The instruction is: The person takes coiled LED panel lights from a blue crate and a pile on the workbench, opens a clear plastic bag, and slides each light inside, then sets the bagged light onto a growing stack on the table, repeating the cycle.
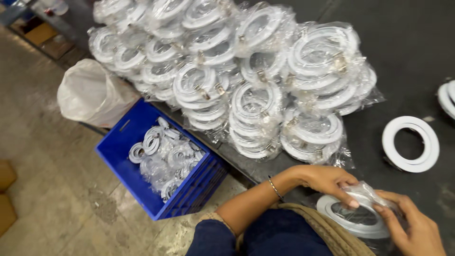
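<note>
At the lower right of the frame, the left hand [327, 182] and right hand [412, 227] are gripping a white plastic ring [353, 218] in its clear bag [367, 192], seemingly light, stiff, slippery-wrapped, and best held by its rim.

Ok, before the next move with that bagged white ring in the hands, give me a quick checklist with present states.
1. Left hand on the white ring: ok, fingers on its top.
2. Right hand supports the ring's other side: ok.
3. Clear bag around the ring: ok, though sealed or open cannot tell.
4. Pile of bagged rings on the dark table: ok, stacked.
5. Blue crate on the floor has room: ok, partly filled.
6. Bare ring lies apart: ok.
</note>
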